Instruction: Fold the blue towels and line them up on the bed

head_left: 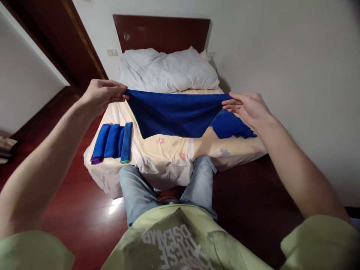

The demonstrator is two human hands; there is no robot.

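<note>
A blue towel [174, 114] is stretched out between my two hands above the bed, its top edge nearly level and its lower part hanging down. My left hand [105, 93] pinches its top left corner, and my right hand [247, 105] pinches the top right one. To the left on the bed lie several folded blue towels [112, 142] side by side, one with a purple edge and one with a green edge. A crumpled pile of blue cloth [233, 125] rests on the bed below my right hand, partly hidden by it.
The bed [163, 161] has a pale yellow flowered sheet, and my legs stand against its near edge. White bedding [168, 69] is heaped before the dark wooden headboard [163, 33]. A dark wooden door [53, 37] stands at the left, a white wall [295, 75] at the right.
</note>
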